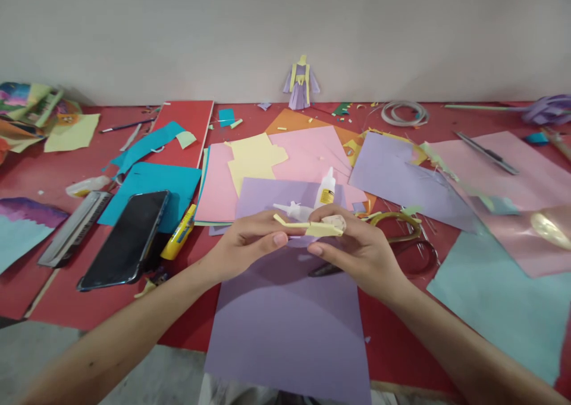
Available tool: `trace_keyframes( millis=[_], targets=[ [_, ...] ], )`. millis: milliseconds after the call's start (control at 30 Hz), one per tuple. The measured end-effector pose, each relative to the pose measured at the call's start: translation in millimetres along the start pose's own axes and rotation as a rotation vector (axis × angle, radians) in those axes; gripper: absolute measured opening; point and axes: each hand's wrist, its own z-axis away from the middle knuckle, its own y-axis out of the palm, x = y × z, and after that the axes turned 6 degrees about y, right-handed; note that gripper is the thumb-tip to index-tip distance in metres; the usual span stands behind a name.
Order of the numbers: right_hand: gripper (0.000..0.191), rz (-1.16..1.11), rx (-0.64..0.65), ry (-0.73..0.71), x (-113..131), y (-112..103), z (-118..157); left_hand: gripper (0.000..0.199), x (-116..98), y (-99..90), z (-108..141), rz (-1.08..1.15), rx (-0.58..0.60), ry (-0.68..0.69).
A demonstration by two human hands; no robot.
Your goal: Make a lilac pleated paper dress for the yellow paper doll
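Note:
A small folded piece of pale yellow paper point(325, 229) is held up in front of me over a purple sheet point(289, 327). My right hand point(368, 253) pinches it from the right, thumb below and fingers behind. From the left, my left hand point(250, 244) has its fingers closed at the paper's narrow end, where a thin yellow strip sticks up. Just beyond the hands stands a white glue bottle point(327, 191) with a yellow label, and another white nozzle point(289, 210) points left. Scissors point(395, 226) lie partly hidden behind my right hand.
A paper doll figure point(301, 84) leans on the wall. To the left lie a phone point(127, 238), a yellow glue stick point(179, 232) and a grey bar-shaped object point(75, 226). A cutter knife point(488, 153) rests on pink paper at right. Coiled clear tubing point(404, 113) sits behind.

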Motion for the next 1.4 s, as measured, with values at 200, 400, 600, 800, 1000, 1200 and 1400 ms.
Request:
trace_keyframes(
  millis=[200,400,600,800,1000,1200,1400],
  targets=[
    [0.007,0.094,0.063,-0.185,-1,-7,-4,0.032,2,-4.8,0,0.179,0.103,-0.094],
    [0.017,0.228,0.104,-0.347,-4,-9,-4,0.04,-3,-4.3,-4,0.414,0.164,-0.391],
    [0.035,0.357,0.08,-0.378,-4,-6,-2,0.041,-6,-2.5,-8,0.395,0.076,-0.47],
    [0.055,0.186,0.013,-0.031,-6,-1,3,0.038,6,5.3,-5,0.424,-0.211,-0.446],
    [0.081,-0.085,0.164,0.262,-2,-1,4,0.036,7,12.9,-4,0.352,-0.388,-0.341],
    [0.023,-0.064,0.078,0.246,-3,2,4,0.03,3,18.6,-1,0.146,-0.331,-0.304],
    [0.012,-0.046,-0.029,0.255,-7,0,2,0.026,2,15.8,-4,0.125,-0.26,-0.24]
  ],
)
